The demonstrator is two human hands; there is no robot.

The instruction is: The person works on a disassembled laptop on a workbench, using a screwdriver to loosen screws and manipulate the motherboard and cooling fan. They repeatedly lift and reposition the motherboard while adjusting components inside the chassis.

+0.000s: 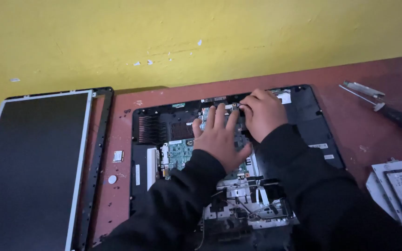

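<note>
Reddish-brown worktop carries my opened laptop base (green circuit board exposed). My left hand lies flat on it, fingers spread; my right hand pinches a small part at its rear edge.

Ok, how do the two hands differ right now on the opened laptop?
The left hand lies flat with fingers spread over the green circuit board; the right hand is curled, fingertips pinching at a small part near the rear edge of the laptop base. The left sits nearer the middle, the right further back. Both wear black sleeves and touch each other over the same opened base.
</note>
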